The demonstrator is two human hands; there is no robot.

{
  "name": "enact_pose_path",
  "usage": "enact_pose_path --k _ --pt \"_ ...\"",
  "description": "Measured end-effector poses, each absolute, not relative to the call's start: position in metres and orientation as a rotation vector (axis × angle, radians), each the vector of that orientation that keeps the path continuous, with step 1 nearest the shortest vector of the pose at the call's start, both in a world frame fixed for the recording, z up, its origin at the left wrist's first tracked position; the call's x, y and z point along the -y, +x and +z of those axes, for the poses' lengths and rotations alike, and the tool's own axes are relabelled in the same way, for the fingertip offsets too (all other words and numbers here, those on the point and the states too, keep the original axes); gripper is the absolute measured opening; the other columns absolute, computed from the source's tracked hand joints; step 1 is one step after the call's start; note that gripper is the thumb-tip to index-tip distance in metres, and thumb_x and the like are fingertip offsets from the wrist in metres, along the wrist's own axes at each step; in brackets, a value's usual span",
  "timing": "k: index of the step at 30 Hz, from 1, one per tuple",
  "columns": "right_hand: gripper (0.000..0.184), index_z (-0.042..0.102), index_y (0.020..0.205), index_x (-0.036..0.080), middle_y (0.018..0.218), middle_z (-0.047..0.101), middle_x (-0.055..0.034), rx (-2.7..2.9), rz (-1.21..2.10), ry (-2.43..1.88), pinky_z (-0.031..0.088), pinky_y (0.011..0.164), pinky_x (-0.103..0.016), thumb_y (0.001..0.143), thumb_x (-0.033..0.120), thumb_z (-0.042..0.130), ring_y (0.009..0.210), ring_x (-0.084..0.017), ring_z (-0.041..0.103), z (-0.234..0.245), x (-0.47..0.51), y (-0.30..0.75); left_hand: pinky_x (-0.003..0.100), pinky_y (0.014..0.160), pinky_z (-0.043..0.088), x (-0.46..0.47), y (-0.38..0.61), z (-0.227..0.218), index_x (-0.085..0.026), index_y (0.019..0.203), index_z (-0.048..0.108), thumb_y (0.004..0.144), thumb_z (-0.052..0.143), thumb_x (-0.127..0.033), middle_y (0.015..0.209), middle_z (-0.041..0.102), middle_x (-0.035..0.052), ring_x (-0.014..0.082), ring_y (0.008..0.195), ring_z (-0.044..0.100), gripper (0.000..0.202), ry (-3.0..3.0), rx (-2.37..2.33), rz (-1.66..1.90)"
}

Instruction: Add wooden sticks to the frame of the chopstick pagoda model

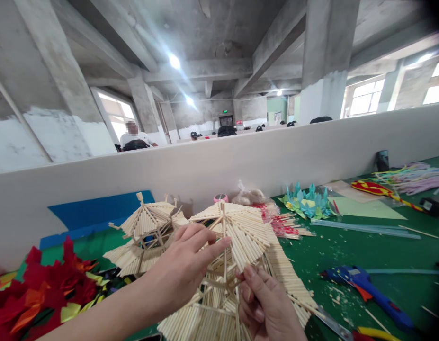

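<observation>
Here the left hand (183, 272) and right hand (267, 305) both clasp a tiered pagoda (240, 229) of pale, thin wooden sticks, its ribbed roofs fanning out above the green worktop (347, 253).

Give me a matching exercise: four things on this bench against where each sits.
1 glue gun
2 red paper flower
3 teal paper lotus
4 large stick pagoda

a held by left hand and right hand
b front left corner
c front right, on green mat
d back, near white partition

Pairs: 1-c, 2-b, 3-d, 4-a
</observation>
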State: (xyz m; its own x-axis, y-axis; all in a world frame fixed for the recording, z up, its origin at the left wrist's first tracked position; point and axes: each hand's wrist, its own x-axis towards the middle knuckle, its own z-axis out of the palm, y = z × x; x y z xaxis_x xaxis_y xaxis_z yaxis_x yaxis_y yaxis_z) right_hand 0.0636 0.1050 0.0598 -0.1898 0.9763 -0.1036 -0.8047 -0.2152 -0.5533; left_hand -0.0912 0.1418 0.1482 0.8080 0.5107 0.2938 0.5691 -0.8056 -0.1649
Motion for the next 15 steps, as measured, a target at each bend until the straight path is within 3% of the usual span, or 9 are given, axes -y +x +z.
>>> enact_pose_path --k 10,15 --pt "0.034 0.06 0.062 0.013 0.039 0.049 0.0081 0.446 1.737 -0.512 0.018 0.03 -0.012 0.055 0.041 0.078 0.027 0.003 0.025 0.0611 -0.1039 0.0632 0.046 0.075 0.037 -0.1401 -0.091 0.149 -0.022 0.122 0.038 0.079 0.032 0.003 0.1 0.05 0.0092 0.0232 0.088 0.039 0.05 -2.797 0.856 -0.364" --pt "0.036 0.063 0.064 0.013 0.039 0.047 0.0085 0.472 1.735 -0.493 0.019 0.031 -0.012 0.054 0.045 0.077 0.028 0.002 0.026 0.0619 -0.1021 0.0645 0.041 0.077 0.037 -0.1357 -0.0899 0.1518 -0.026 0.122 0.037 0.083 0.03 -0.002 0.101 0.052 0.0056 0.0214 0.089 0.04 0.047 -2.905 0.925 -0.515"
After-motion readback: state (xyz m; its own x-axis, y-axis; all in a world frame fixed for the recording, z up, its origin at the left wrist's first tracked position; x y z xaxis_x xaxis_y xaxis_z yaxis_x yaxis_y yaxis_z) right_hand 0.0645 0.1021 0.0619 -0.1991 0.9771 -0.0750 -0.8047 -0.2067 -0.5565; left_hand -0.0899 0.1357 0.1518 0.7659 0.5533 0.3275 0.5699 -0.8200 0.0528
